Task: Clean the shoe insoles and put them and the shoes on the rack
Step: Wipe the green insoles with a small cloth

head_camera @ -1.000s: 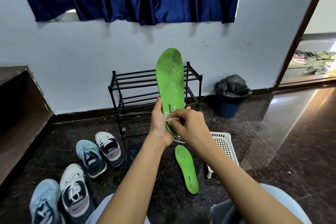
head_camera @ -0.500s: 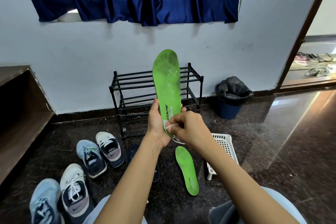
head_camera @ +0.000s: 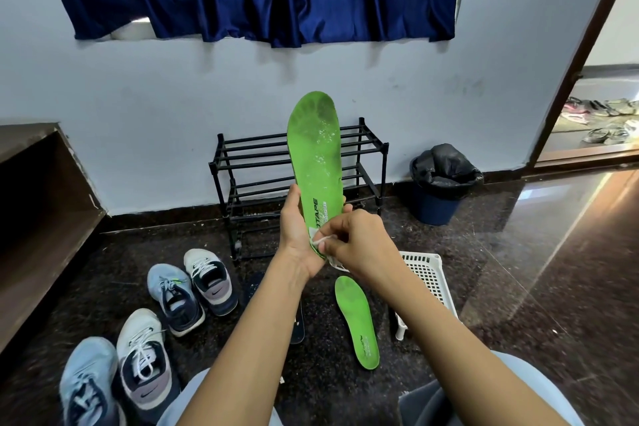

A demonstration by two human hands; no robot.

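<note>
My left hand point(head_camera: 298, 235) grips the heel end of a green insole point(head_camera: 316, 152), held upright with its dirty toe end up. My right hand point(head_camera: 356, 242) pinches a small white wipe point(head_camera: 320, 241) against the insole's heel. A second green insole point(head_camera: 358, 322) lies flat on the dark floor below my hands. The black two-tier shoe rack point(head_camera: 256, 162) stands against the wall behind the raised insole. Two pairs of sneakers sit on the floor at left: one pair point(head_camera: 192, 290) nearer the rack, the other point(head_camera: 117, 377) at the bottom left.
A white plastic basket point(head_camera: 428, 277) lies on the floor to the right of my right arm. A blue bin with a black bag point(head_camera: 441, 183) stands by the wall. A dark insole point(head_camera: 297, 325) shows partly under my left forearm. Wooden shelving point(head_camera: 34, 218) fills the left side.
The insole has tilted slightly left and my hands have shifted a little. My right hand keeps rubbing the wipe at the heel end.
</note>
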